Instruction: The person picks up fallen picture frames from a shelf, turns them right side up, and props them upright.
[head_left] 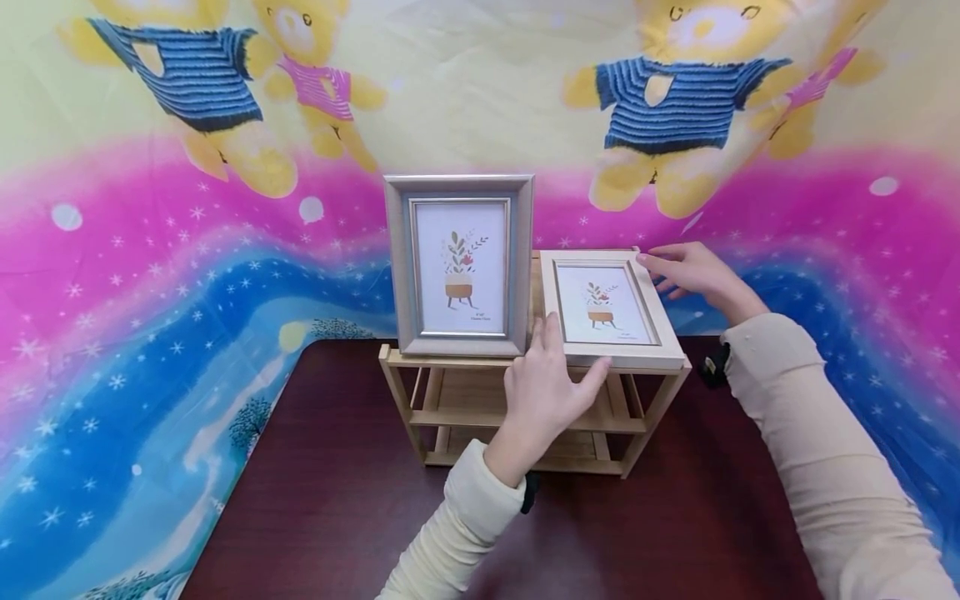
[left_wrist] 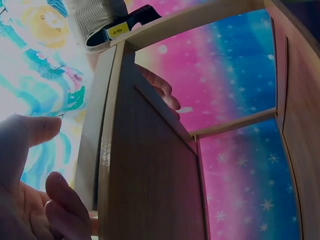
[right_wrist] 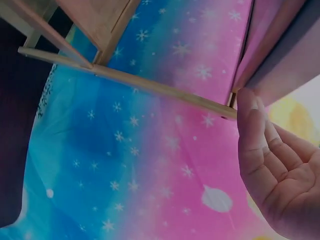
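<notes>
A cream picture frame [head_left: 670, 343] lies face up on the right part of a small wooden rack's top. To its left, a larger silver-grey picture frame [head_left: 521, 275] stands upright on the same rack [head_left: 525, 421]. My left hand [head_left: 543, 392] is at the near left corner of the lying frame, fingers extended and thumb spread along the front edge. In the left wrist view, a gap shows between that thumb and the frame's edge [left_wrist: 95, 135]. At the far right corner, my right hand [head_left: 693, 271] has its fingertips against the corner, fingers nearly straight.
The rack has open lower tiers and stands on a dark red-brown table [head_left: 315, 500]. Behind and beside the table hangs a printed cloth [head_left: 480, 100] with bears and snowflakes. Dark wristbands [head_left: 716, 362] show at both sleeves.
</notes>
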